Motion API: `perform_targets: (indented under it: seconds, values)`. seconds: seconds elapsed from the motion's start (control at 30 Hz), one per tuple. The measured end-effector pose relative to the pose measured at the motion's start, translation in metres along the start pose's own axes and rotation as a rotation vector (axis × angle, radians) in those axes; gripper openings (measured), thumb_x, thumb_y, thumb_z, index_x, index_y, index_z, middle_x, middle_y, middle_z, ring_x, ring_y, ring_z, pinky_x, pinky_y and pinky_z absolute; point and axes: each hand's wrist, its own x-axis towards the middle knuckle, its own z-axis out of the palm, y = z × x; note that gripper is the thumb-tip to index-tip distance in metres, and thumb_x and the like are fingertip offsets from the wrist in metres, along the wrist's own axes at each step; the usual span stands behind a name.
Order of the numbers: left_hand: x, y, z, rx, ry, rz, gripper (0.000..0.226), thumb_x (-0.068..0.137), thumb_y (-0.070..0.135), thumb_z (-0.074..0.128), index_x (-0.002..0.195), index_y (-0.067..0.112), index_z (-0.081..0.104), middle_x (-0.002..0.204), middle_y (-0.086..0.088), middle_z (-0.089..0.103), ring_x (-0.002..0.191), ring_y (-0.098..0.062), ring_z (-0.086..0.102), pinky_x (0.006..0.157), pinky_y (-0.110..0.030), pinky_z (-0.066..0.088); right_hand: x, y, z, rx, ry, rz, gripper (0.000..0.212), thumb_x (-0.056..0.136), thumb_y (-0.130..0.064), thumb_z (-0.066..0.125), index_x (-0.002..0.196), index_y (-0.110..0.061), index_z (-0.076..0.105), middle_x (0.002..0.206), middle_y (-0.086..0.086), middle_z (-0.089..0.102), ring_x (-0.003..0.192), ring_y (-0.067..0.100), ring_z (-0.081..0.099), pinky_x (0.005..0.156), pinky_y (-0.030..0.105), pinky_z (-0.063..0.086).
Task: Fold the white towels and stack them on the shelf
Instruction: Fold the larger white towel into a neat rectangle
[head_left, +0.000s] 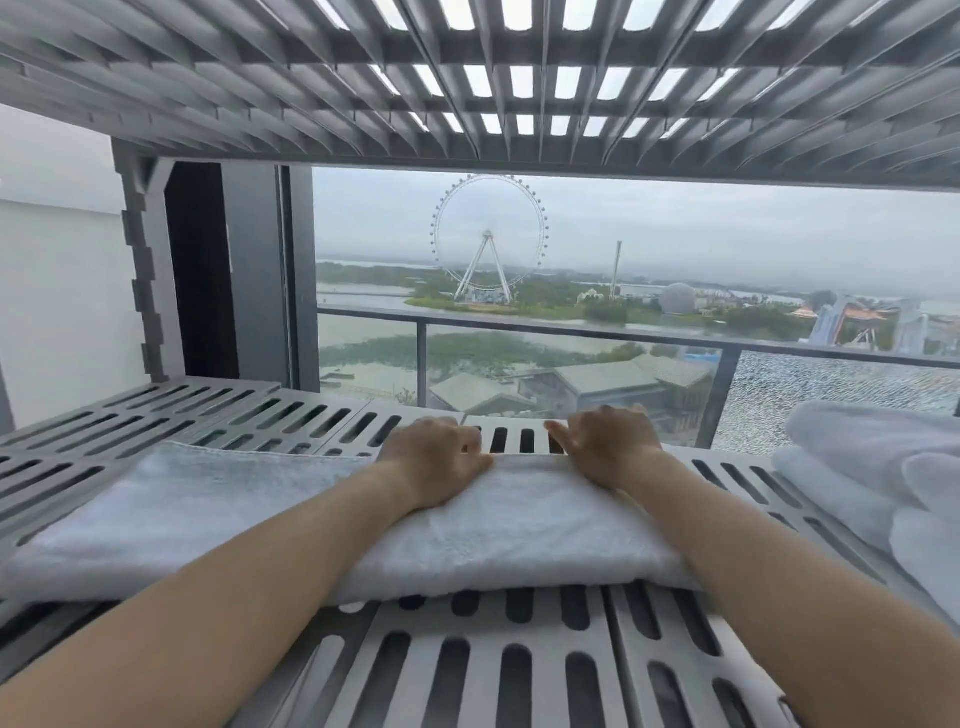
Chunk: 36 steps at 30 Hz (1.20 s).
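A folded white towel lies flat across the grey slotted shelf, stretching from the left edge to past the middle. Both my forearms reach over it. My left hand rests on the towel's far edge with its fingers curled at that edge. My right hand lies beside it at the same far edge, fingers bent and pointing left over the shelf slots. Whether either hand pinches the cloth is hidden by the knuckles. More white towels sit piled at the right end of the shelf.
Another slotted shelf board hangs close overhead. A grey upright post stands at the back left. Behind the shelf is a window with a balcony rail and a distant Ferris wheel. Bare shelf surface shows at the back left and in front.
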Motion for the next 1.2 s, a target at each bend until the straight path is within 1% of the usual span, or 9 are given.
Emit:
perform_targets:
  seconds: [0.1,0.17,0.27,0.33,0.4,0.47,0.73,0.97,1.2]
  values:
    - [-0.008,0.022,-0.001,-0.053,0.229,0.016,0.014,0.087,0.033,0.059,0.094,0.021,0.053,0.099,0.002,0.055,0.095,-0.019,0.054,0.080,-0.031,0.044,-0.007,-0.041,-0.010,0.254,0.146,-0.031,0.033,0.096,-0.036,0.034,0.094,-0.012,0.056,0.102,0.008,0.061,0.095,0.029,0.059,0.072,0.034,0.040]
    - [-0.017,0.031,0.002,-0.124,0.209,0.096,0.002,0.088,0.020,0.051,0.087,0.018,0.051,0.096,-0.001,0.060,0.092,-0.021,0.056,0.074,-0.024,0.040,-0.020,-0.067,-0.005,0.392,0.119,-0.018,0.023,0.093,-0.027,0.038,0.097,-0.011,0.054,0.105,0.008,0.058,0.097,0.028,0.056,0.070,0.030,0.034]
    - [-0.036,0.020,0.006,-0.249,-0.001,0.138,0.024,0.096,0.021,0.037,0.110,0.015,0.055,0.118,-0.001,0.058,0.112,-0.017,0.052,0.090,-0.022,0.037,-0.039,-0.078,0.006,0.517,0.045,-0.017,0.022,0.092,-0.025,0.037,0.105,-0.010,0.049,0.112,0.008,0.052,0.100,0.025,0.052,0.075,0.029,0.033]
    - [-0.044,0.007,0.011,-0.186,-0.188,0.179,0.044,0.100,0.038,0.026,0.142,0.027,0.034,0.149,0.009,0.032,0.138,-0.008,0.025,0.114,-0.026,0.017,-0.041,-0.071,0.010,0.539,-0.100,-0.070,0.032,0.096,-0.030,0.033,0.116,-0.011,0.048,0.126,0.008,0.051,0.112,0.022,0.048,0.090,0.031,0.036]
    - [-0.045,-0.001,0.015,-0.084,-0.349,0.159,0.055,0.097,0.051,0.013,0.148,0.033,0.004,0.156,0.015,0.001,0.142,-0.001,-0.004,0.117,-0.034,-0.006,-0.038,-0.064,0.013,0.466,-0.290,-0.171,0.052,0.097,-0.043,0.024,0.139,-0.015,0.034,0.151,0.004,0.031,0.138,0.016,0.027,0.112,0.033,0.017]
    - [-0.040,-0.004,0.017,-0.044,-0.391,0.136,0.060,0.093,0.058,0.008,0.147,0.035,-0.004,0.156,0.014,-0.007,0.141,-0.002,-0.010,0.113,-0.040,-0.014,-0.033,-0.058,0.016,0.375,-0.409,-0.210,0.062,0.096,-0.054,0.016,0.149,-0.022,0.010,0.158,-0.005,0.006,0.145,0.010,0.001,0.115,0.039,-0.006]
    - [-0.056,-0.057,-0.003,0.073,-0.367,-0.022,0.069,0.089,0.066,0.005,0.148,0.030,0.001,0.158,0.009,0.002,0.144,-0.008,0.000,0.113,-0.041,-0.009,-0.036,-0.054,0.009,0.313,-0.416,-0.195,0.062,0.095,-0.058,0.018,0.149,-0.029,0.008,0.157,-0.012,0.003,0.144,0.007,-0.001,0.118,0.042,-0.003]
    - [-0.091,-0.062,-0.033,0.148,-0.372,0.018,0.056,0.098,0.036,0.010,0.149,0.013,0.004,0.158,-0.001,0.000,0.145,-0.014,-0.002,0.115,-0.053,-0.006,-0.034,-0.141,-0.014,0.390,-0.300,-0.267,0.055,0.100,-0.045,0.021,0.148,-0.019,0.016,0.158,-0.004,0.011,0.144,0.008,0.005,0.114,0.027,-0.003]
    - [-0.125,-0.136,-0.049,0.084,-0.366,-0.114,0.062,0.095,0.055,0.010,0.149,0.025,0.003,0.158,0.006,-0.002,0.144,-0.011,-0.003,0.115,-0.043,-0.006,-0.043,-0.179,-0.009,0.269,-0.494,-0.236,0.058,0.091,-0.065,0.014,0.144,-0.047,0.002,0.156,-0.016,-0.008,0.144,0.014,-0.009,0.112,0.060,-0.008]
